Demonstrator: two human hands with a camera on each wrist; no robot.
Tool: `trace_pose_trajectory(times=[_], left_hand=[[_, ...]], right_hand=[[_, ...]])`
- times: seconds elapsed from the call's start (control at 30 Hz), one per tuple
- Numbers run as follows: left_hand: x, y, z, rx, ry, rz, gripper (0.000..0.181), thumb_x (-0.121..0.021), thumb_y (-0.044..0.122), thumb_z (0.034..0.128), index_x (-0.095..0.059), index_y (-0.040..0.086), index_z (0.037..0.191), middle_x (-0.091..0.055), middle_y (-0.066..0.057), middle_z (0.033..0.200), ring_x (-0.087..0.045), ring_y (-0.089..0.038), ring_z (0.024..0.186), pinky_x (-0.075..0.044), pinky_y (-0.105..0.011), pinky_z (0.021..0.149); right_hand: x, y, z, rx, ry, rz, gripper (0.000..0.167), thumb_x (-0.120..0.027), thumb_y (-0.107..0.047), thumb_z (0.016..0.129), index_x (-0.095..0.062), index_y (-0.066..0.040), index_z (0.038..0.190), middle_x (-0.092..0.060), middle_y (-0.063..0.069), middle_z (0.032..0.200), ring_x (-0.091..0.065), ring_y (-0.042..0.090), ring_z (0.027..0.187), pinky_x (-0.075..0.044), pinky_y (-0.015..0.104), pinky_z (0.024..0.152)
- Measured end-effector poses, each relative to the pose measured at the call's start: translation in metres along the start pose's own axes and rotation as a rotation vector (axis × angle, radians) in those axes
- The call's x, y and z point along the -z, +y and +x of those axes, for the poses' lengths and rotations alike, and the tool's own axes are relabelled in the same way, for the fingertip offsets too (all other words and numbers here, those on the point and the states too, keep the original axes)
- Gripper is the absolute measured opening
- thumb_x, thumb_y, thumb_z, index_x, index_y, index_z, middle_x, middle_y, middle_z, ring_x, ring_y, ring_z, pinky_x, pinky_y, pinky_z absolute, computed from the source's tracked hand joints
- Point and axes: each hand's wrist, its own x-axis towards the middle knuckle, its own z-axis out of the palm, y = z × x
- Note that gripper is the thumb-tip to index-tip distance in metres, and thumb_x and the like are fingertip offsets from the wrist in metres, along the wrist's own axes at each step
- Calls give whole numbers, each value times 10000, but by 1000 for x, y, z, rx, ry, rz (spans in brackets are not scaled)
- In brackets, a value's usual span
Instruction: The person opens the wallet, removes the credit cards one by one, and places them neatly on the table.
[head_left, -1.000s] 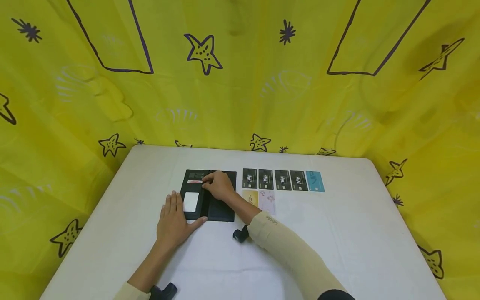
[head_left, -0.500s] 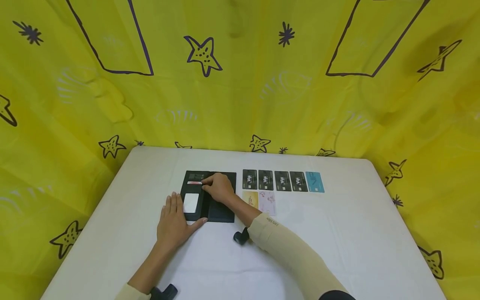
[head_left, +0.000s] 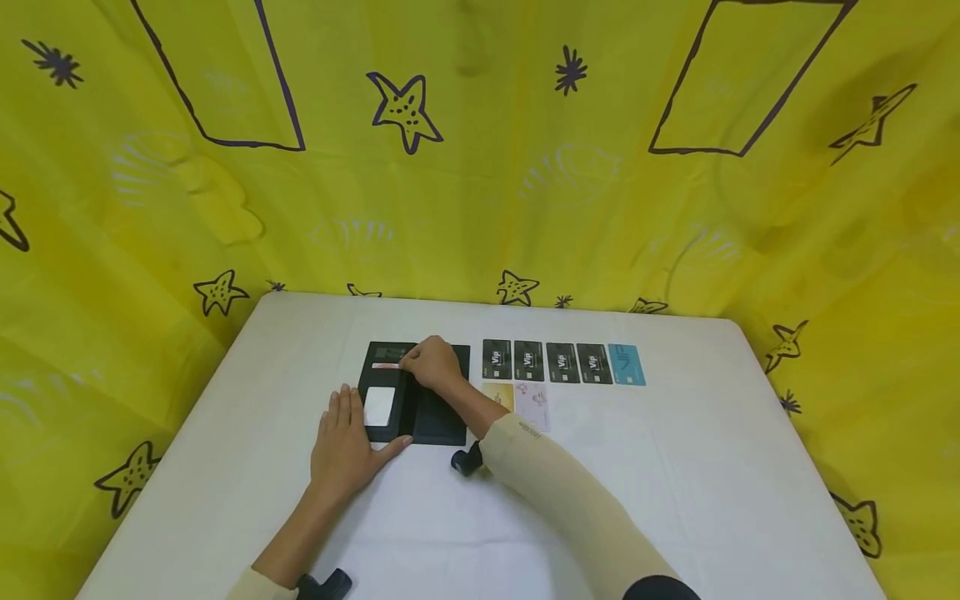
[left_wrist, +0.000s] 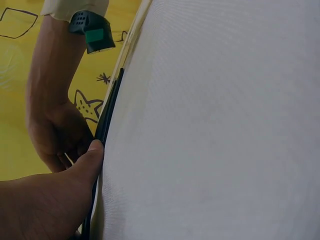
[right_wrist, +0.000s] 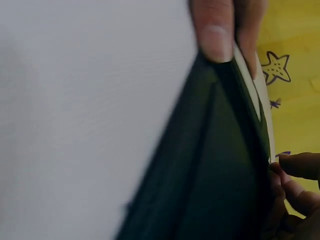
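A black card wallet (head_left: 438, 417) lies spread on the white table. A white card (head_left: 379, 406) shows in its left panel, and above that a narrow strip of a red and white card (head_left: 386, 366) shows from a slot. My left hand (head_left: 345, 446) rests on the wallet's left side with fingers straight, its thumb (right_wrist: 216, 42) on the lower edge. With thumb and forefinger, my right hand (head_left: 432, 364) pinches the right end of the red and white card; its fingertips partly cover that end. The wallet appears edge-on in the left wrist view.
Several black Vip cards (head_left: 528, 362) and a blue card (head_left: 627, 364) lie in a row right of the wallet. Below them are a gold card (head_left: 498, 395), partly behind my right forearm, and a pale pink card (head_left: 532, 406). A yellow curtain (head_left: 480, 208) hangs behind the table.
My right hand has turned slightly at the wrist, knuckles higher, and its forearm has shifted a little left. The left hand and wallet stay in place.
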Motion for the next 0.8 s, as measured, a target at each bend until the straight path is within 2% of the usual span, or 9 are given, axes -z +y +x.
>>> trace_pose_trajectory(times=[0.07,0.13,0.3,0.4,0.6,0.8], left_hand=[[0,-1,0,-2,-2,-5,1208,-792,609,850,-243,-208,1552,-207,-371,1649,-175,-523,1542,-205,-618,1232],[0,-1,-1,-5,-5,-8,1205,-790,606,853,-242,-207,1553,-203,-371,1650,-171,-524,1543,-200,-618,1233],[-1,-3,-2,-5,-3,-6,1211,-787,610,850,-235,-205,1556,-201,-370,1651,-170,-526,1542,-199,-620,1232],[0,-3,-3,-4,-1,-7,1211,-785,612,851,-234,-204,1557,-204,-370,1651,-174,-526,1541,-201,-620,1232],[-1,-4,-4,2,-10,-9,1212,-774,615,857,-224,-207,1557,-207,-372,1649,-177,-524,1542,-206,-620,1231],[-3,-5,-1,-9,1,-19,1210,-777,613,857,-227,-206,1557,-216,-371,1650,-181,-518,1545,-208,-619,1232]], right_hand=[[0,-5,4,-62,-3,-13,253,-810,-228,933,-802,-34,771,-657,18,678,-540,137,621,-421,263,538],[0,-10,7,-123,-3,-38,283,-833,-252,906,-759,-21,760,-589,32,651,-531,153,605,-417,275,525],[-4,-18,11,-207,4,-109,393,-891,-329,857,-750,9,999,-607,41,762,-576,193,686,-450,306,574],[-8,-20,13,-219,-8,-147,412,-887,-343,863,-759,7,1040,-622,52,762,-586,202,680,-445,307,563],[-12,-22,16,-206,-44,-180,289,-842,-295,908,-749,-26,851,-548,32,670,-525,177,598,-399,288,504],[-9,-24,20,-200,-35,-164,361,-751,-246,981,-657,-56,690,-482,20,611,-491,171,551,-379,287,474]])
